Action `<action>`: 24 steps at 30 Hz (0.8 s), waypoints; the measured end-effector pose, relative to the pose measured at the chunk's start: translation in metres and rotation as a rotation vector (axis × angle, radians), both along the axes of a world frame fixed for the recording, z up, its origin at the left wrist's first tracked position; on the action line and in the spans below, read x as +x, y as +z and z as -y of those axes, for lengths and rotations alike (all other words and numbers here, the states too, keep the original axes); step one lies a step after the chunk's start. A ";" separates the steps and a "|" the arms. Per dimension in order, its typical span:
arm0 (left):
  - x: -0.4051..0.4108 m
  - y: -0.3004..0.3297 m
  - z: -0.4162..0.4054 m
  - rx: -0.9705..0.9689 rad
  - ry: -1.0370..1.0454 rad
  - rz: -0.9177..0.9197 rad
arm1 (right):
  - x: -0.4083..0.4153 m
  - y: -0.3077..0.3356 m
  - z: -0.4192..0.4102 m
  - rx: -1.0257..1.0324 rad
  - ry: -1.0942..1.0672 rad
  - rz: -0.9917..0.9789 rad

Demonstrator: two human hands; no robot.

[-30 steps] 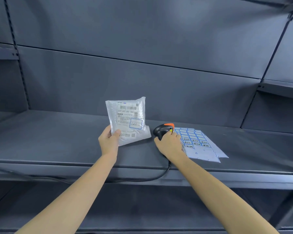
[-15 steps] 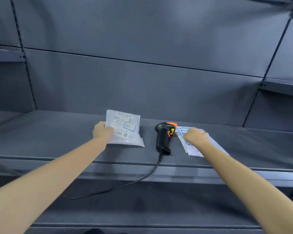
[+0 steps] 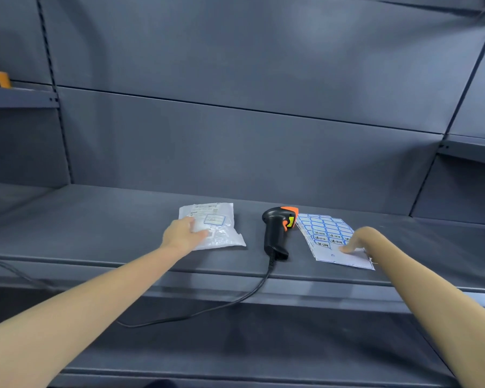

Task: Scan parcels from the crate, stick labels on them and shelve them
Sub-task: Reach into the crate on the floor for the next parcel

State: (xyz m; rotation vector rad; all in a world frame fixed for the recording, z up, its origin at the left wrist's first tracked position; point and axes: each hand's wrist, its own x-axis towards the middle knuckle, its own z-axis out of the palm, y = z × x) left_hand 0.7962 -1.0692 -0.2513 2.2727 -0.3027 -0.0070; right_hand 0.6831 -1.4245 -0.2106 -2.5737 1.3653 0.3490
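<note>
Your left hand (image 3: 183,234) lies flat with straight fingers on the parcel (image 3: 212,226), which rests on the shelf (image 3: 95,228) left of the scanner (image 3: 276,232). Right of the scanner, your right hand (image 3: 356,242) presses the label sheet (image 3: 326,233); its finger pose is hard to tell.

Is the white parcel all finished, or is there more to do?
Nearly finished. The parcel lies flat on the shelf and already wears a blue-edged label. The scanner lies on the shelf, in nobody's grip. The left hand rests on the parcel; the right hand touches the label sheet. No crate or other parcels are in view.
</note>
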 end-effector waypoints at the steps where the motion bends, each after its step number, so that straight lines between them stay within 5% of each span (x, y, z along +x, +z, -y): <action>1: 0.001 -0.001 -0.001 -0.003 -0.007 -0.008 | -0.002 0.002 0.001 0.027 -0.012 0.047; 9: 0.007 0.006 0.000 -0.187 0.053 -0.011 | -0.002 0.024 0.008 0.155 -0.103 0.812; 12: 0.000 0.018 0.007 -0.421 0.035 0.064 | 0.004 0.050 -0.015 0.102 0.052 1.023; 15: -0.008 0.036 0.017 -0.755 -0.026 -0.053 | 0.007 0.064 -0.061 0.339 0.222 1.204; 19: -0.019 0.055 0.027 -1.025 -0.233 -0.416 | 0.012 0.059 -0.124 0.661 0.382 1.209; 24: -0.024 0.059 0.024 -1.056 -0.302 -0.439 | 0.019 0.040 -0.161 0.734 0.448 1.133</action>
